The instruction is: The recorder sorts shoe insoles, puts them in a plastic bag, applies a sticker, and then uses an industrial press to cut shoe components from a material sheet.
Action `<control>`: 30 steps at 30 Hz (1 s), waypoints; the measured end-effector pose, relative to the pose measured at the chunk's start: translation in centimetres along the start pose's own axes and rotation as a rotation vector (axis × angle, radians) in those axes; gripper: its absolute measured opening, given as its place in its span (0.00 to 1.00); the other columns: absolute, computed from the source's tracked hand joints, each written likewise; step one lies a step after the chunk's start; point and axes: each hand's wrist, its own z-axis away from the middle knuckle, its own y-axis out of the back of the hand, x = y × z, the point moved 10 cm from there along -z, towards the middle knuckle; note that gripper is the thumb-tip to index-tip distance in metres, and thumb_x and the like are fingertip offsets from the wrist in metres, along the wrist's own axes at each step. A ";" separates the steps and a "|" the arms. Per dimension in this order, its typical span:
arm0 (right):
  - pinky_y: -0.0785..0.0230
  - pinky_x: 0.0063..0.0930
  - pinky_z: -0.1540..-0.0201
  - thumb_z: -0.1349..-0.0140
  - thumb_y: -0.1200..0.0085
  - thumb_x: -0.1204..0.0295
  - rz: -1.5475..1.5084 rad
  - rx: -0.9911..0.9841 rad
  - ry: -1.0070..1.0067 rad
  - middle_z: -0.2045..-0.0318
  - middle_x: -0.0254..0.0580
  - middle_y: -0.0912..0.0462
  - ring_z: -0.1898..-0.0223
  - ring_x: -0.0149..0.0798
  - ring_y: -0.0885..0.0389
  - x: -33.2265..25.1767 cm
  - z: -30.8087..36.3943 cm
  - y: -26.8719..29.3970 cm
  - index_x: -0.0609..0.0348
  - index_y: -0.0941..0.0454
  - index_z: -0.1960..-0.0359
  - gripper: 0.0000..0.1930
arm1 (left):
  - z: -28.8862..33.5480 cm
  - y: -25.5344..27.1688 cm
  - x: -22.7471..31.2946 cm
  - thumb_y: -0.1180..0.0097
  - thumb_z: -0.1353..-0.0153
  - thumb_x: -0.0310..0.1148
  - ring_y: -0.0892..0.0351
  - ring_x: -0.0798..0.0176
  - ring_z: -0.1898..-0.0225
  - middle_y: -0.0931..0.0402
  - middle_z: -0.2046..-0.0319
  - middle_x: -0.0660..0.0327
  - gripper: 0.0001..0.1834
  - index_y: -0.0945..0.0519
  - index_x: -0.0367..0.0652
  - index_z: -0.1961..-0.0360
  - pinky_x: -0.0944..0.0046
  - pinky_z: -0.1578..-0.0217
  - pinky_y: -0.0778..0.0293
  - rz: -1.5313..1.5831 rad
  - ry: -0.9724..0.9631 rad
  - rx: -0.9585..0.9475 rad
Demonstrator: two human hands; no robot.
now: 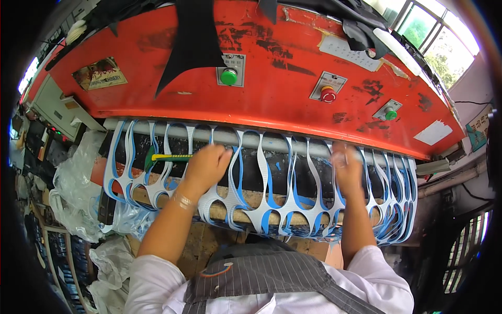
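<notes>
Nearest, crumpled clear plastic bags (78, 193) lie at the left below the worktop (246, 199). White-and-blue cutout sheets (272, 209), punched with oval holes, hang from a grey rail (251, 138) over the worktop's near edge. The left hand (206, 167) has its grip closed on a yellow-green utility knife (167, 157) pointing left. The right hand (345, 170), blurred, rests on the sheets; its grip cannot be told. Beyond stands the red press housing (272, 78) with a green button (228, 77).

Machine (272, 78) at the back, cut sheet (261, 209) hanging under it, bags (78, 193) left, window (434, 31) far right
</notes>
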 end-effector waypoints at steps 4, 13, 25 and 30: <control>0.33 0.43 0.57 0.47 0.39 0.55 0.170 -0.536 0.234 0.68 0.49 0.20 0.61 0.52 0.23 -6.6 9.2 -7.5 0.61 0.20 0.65 0.19 | 9.2 -1.5 -0.8 0.45 0.42 0.42 0.28 0.47 0.69 0.26 0.75 0.53 0.17 0.22 0.40 0.80 0.50 0.66 0.31 -0.059 -0.018 -0.091; 0.29 0.43 0.62 0.46 0.48 0.38 0.448 -0.505 -0.008 0.68 0.53 0.22 0.64 0.54 0.21 -6.3 13.7 -9.8 0.66 0.23 0.69 0.34 | 14.4 -1.1 2.1 0.45 0.42 0.42 0.32 0.47 0.68 0.27 0.75 0.56 0.16 0.21 0.42 0.80 0.52 0.64 0.32 -0.216 -0.040 0.056; 0.28 0.38 0.66 0.44 0.42 0.48 0.255 -1.128 -0.176 0.71 0.48 0.18 0.68 0.50 0.19 -1.4 10.4 -13.9 0.58 0.17 0.68 0.22 | 9.6 -6.6 -2.7 0.44 0.44 0.53 0.27 0.50 0.65 0.22 0.69 0.56 0.21 0.17 0.45 0.78 0.52 0.65 0.28 -0.115 0.106 -0.495; 0.27 0.37 0.65 0.45 0.43 0.62 0.377 -0.620 0.487 0.68 0.43 0.19 0.65 0.47 0.19 -9.4 -6.0 -20.0 0.51 0.21 0.59 0.13 | -3.1 -5.8 0.2 0.35 0.52 0.38 0.26 0.51 0.62 0.25 0.67 0.59 0.12 0.20 0.44 0.67 0.57 0.60 0.29 0.088 -0.266 0.136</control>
